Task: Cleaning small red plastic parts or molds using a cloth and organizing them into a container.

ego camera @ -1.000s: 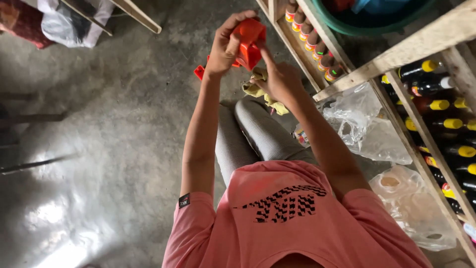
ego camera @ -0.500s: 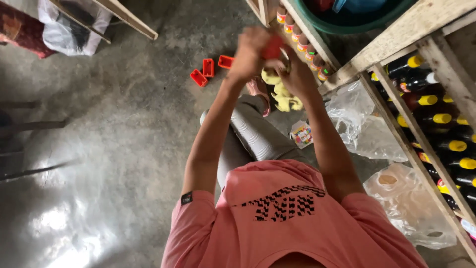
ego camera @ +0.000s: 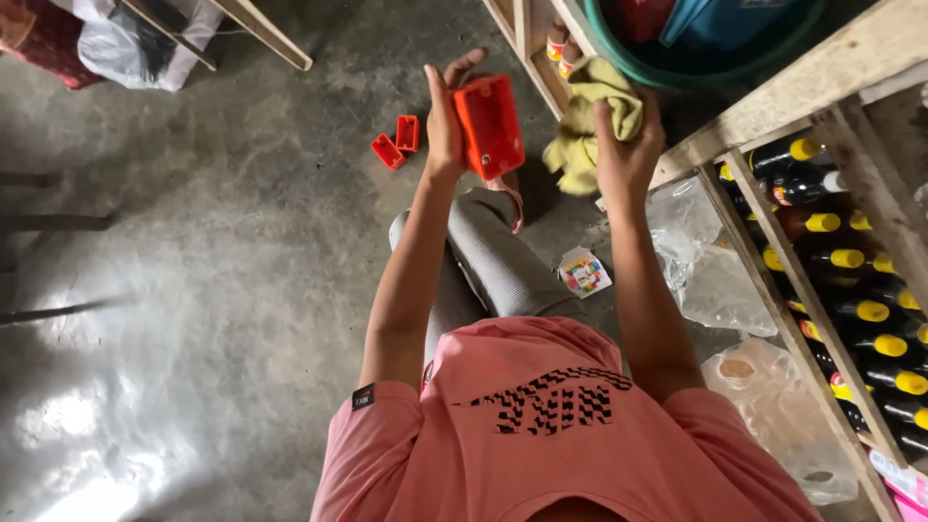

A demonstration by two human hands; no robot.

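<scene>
While the left hand (ego camera: 447, 121) grips an orange box-shaped plastic piece (ego camera: 490, 126) by its edge, fingers curled behind it and thumb along the near side, the right hand (ego camera: 626, 145) is closed around a bunched yellow-green cloth (ego camera: 592, 116), just beside the piece but apart from it. Both are held up in front of the person, above the grey-trousered knee (ego camera: 493, 261).

Looks like wiping — to do it well, I'd judge the left hand should keep the piece steady with its open face turned toward the cloth, and the cloth should be pushed into the inner corners, not only across the flat side. A firmer hold on the far edge would stop it twisting.

Two smaller orange pieces (ego camera: 396, 143) lie on the concrete floor (ego camera: 193, 290), touching or nearly so — can't tell which. A small colourful packet (ego camera: 584, 272) sits on the floor by the leg.

Hard to make out: the inside of the orange piece, any dirt on it, and the left fingertips behind it. The green basin (ego camera: 619, 60) on the wooden shelf (ego camera: 793, 92) is cut off at the top; the dark bottles with yellow caps (ego camera: 851, 290) run out of frame at right. Clear plastic bags (ego camera: 764, 406) hide their contents.
</scene>
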